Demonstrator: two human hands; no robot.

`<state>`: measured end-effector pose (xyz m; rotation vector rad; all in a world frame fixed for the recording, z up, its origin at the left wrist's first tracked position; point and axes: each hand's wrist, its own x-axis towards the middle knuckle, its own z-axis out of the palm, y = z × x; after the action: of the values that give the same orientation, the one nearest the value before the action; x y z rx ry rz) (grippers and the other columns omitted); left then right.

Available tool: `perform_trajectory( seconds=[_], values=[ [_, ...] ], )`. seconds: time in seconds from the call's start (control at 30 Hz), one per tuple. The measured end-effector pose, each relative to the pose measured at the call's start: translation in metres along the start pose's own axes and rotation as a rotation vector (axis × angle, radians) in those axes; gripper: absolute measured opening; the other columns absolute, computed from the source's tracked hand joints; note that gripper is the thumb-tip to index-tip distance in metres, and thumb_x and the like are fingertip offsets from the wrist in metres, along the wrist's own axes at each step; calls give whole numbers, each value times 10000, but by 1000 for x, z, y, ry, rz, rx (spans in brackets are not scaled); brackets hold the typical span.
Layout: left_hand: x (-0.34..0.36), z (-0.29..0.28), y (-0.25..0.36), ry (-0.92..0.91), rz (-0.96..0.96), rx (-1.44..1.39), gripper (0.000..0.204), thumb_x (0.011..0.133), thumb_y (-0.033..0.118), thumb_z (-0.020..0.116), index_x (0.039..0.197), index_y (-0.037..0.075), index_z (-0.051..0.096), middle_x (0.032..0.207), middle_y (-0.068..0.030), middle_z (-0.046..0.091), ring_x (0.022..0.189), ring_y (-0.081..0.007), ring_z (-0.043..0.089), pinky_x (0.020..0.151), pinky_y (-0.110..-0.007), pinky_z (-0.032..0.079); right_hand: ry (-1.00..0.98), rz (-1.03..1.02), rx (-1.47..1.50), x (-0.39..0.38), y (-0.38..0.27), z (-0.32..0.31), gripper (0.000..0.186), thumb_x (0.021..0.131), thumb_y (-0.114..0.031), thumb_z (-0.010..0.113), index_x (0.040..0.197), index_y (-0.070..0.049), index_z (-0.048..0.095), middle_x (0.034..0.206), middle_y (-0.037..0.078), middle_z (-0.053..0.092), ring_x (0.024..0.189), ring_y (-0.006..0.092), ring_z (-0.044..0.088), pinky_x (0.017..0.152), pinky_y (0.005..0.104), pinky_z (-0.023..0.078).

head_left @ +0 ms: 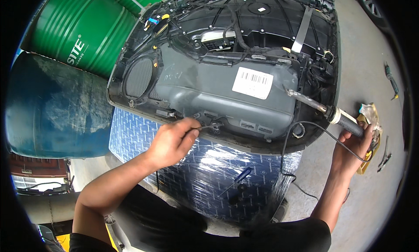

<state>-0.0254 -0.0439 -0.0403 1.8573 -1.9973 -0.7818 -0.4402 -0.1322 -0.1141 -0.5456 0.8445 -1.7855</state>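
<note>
A large dark grey car door trim panel (187, 88) lies inner side up before me, with a white barcode label (253, 83) on its raised moulding. My left hand (172, 141) is at the panel's near edge. Its thumb and fingers are closed in a pinch on a thin dark rod (205, 127), whose far end meets a rough spot on the edge. My right hand (357, 147) is wrapped round the dark handle of a soldering iron (345, 121). The iron's metal tip points left, over the panel's right side, and a black cord (312, 122) loops from it.
Beneath the panel is a stack wrapped in blue printed film (139, 127), with a blue-handled screwdriver (242, 175) on it. Green drums (83, 29) and a dark blue drum (52, 108) stand left. On the right floor lie a yellow-edged packet (371, 119) and a green-handled tool (391, 82).
</note>
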Motion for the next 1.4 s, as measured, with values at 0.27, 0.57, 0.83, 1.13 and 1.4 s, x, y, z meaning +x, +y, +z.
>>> perform_trajectory(
  seconds=[0.27,0.57,0.83,1.13,1.4],
  values=[
    [15,13,-3,-7,245,30,230,986,107,618,1186,17,688,1043,-196,735,887,-394,724,776,-434,595,27,13,9,-9,-1,5,277,1056,-387,604,1004,-116,636,945,15,677,666,83,614,583,208,474],
    [24,18,2,-83,244,76,251,961,85,620,1187,17,706,1022,-182,743,890,-379,730,778,-447,606,24,27,-3,-12,0,4,302,1054,-411,598,1024,-111,623,944,32,669,647,95,611,577,235,481],
    [26,17,3,-105,215,94,251,953,80,614,1174,7,707,1033,-187,746,913,-378,732,801,-445,607,46,25,16,-12,-1,5,305,1055,-406,596,1032,-103,623,965,41,680,654,97,624,580,239,492],
    [26,16,6,-116,199,111,255,965,102,605,1177,6,707,1069,-194,742,939,-387,725,841,-449,597,25,16,27,-9,-2,-1,307,1057,-402,592,1037,-98,624,977,56,687,649,108,629,580,253,498],
    [24,17,2,-101,203,101,252,964,95,600,1170,3,710,1060,-188,743,926,-382,727,831,-443,599,29,18,40,-10,-1,-1,313,1055,-406,595,1046,-95,628,995,59,688,654,112,632,580,256,500]
  ],
)
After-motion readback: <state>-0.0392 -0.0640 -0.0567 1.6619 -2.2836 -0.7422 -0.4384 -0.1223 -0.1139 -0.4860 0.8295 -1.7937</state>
